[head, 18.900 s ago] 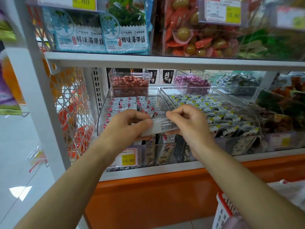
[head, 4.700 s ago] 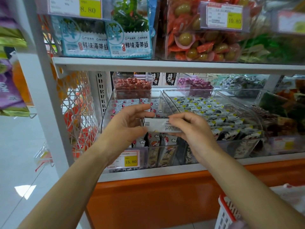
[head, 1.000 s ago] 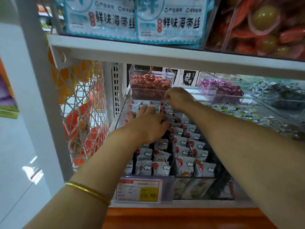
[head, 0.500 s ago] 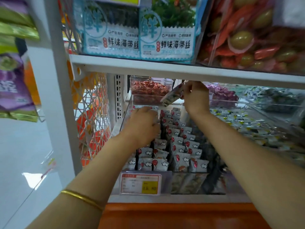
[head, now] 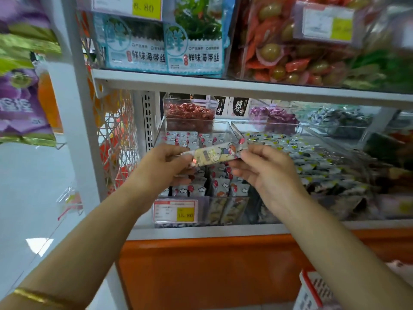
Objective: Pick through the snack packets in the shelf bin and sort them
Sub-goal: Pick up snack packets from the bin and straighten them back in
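Observation:
A long, narrow snack packet (head: 215, 154) with a cartoon print is held level in front of the shelf. My left hand (head: 165, 165) pinches its left end and my right hand (head: 263, 166) pinches its right end. Behind and below it stands the clear shelf bin (head: 225, 128), filled with several rows of the same small white packets (head: 220, 186) with red dots, standing upright. A price tag reading 15.80 (head: 176, 211) hangs on the bin's front.
A second clear bin (head: 312, 153) of black and white packets sits to the right. Small tubs of red sweets (head: 188, 113) and purple sweets (head: 273, 116) stand behind. An upper shelf (head: 223, 86) overhangs close above. A red and white basket (head: 312, 291) sits at the lower right.
My right hand has drawn a packet from the back of the bin toward me. My left hand has lifted off the rows and taken the packet's other end.

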The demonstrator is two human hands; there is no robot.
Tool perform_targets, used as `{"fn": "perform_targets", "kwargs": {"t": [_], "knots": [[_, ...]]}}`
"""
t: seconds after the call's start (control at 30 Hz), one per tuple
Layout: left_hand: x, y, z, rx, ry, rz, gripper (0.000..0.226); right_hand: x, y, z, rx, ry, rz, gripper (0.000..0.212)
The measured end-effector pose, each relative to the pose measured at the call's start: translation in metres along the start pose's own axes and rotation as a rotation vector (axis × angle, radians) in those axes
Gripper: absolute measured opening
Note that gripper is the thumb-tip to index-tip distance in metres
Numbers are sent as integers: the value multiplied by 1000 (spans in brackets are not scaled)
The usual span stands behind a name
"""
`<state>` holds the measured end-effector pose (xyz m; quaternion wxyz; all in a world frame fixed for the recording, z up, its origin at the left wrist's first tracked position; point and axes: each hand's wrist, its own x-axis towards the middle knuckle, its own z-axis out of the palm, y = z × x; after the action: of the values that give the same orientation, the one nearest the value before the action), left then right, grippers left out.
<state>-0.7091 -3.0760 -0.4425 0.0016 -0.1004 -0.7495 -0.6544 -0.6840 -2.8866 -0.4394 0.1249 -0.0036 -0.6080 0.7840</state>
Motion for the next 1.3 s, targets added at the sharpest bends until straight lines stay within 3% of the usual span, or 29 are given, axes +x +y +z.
{"fn": "perform_targets", "kwargs": {"t": [0.27, 0.33, 0.4, 0.53, 0.57, 0.7, 0.87, 1.1, 1.3], "knots": [[-5, -4, 11, 10, 0, -17, 16, -7, 3, -8, 250, -66, 164, 6], [-7, -2, 14, 33, -56, -12, 18, -6, 5, -7, 244, -64, 172, 16], [-10, 0, 18, 150, -115, 20, 22, -5, 8, -7, 188, -38, 139, 29], [-9, 2, 24, 549, -97, 171, 36, -4, 7, -8, -109, -22, -96, 36], [-9, 4, 23, 512, -108, 155, 40, -5, 6, -8, -172, -40, -162, 37], [-12, 17, 24, -77, -303, -46, 54, -9, 5, -4, -366, -156, -349, 41], [-13, 17, 34, -79, -319, 83, 36, -11, 4, -1, -383, -268, -378, 36], [-13, 13, 34, -125, -335, 135, 45, -13, 3, 3, -355, -275, -434, 11], [-15, 11, 37, -161, -316, 150, 39, -10, 4, 1, -143, -262, -381, 10]]}}
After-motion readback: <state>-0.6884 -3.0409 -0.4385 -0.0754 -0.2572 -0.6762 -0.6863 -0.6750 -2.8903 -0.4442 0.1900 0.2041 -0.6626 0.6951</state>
